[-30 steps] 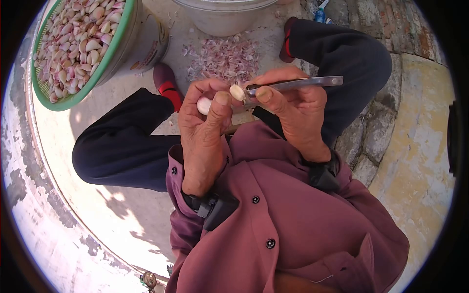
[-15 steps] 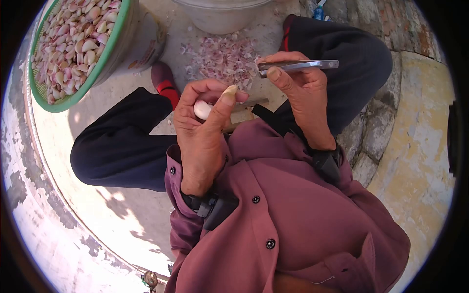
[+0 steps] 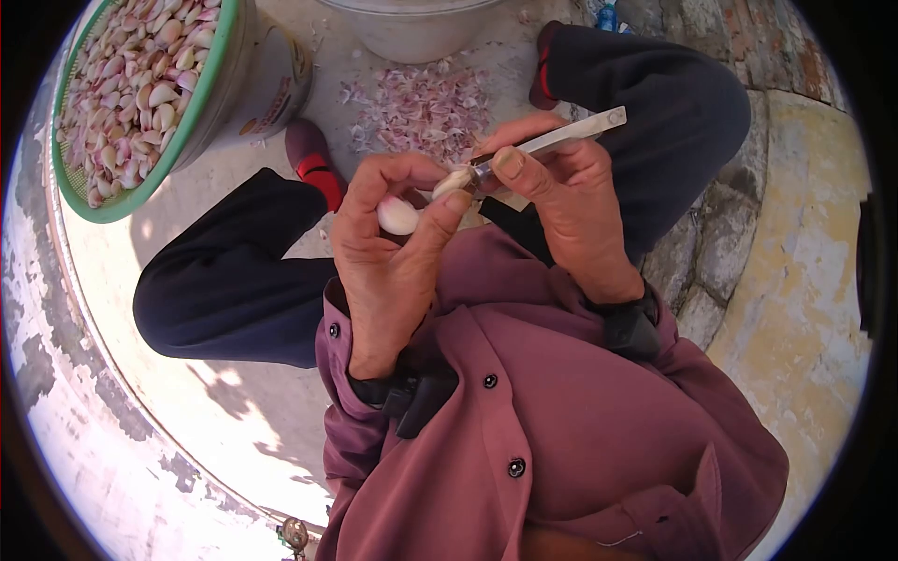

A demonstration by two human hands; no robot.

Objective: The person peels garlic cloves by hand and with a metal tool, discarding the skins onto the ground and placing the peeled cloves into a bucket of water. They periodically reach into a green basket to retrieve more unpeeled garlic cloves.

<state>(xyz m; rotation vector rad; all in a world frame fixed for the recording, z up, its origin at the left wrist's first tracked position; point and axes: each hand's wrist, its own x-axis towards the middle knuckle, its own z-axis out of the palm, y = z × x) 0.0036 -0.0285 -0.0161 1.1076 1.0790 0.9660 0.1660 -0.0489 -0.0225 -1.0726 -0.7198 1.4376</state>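
Just beyond the maroon shirt [image 3: 561, 421], the left hand [image 3: 388, 262] pinches a garlic clove [image 3: 453, 181] at its fingertips, a peeled clove [image 3: 398, 216] tucked behind, while the right hand [image 3: 571, 201] grips a knife [image 3: 561, 138] against it; a skidding blade could nick that thumb.

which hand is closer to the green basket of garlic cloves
Left. The left hand holds a clove below and right of the basket; the right hand, with the knife, is farther right.

No legible text. Reddish print on bucket [image 3: 273, 93] side, too blurred to read.
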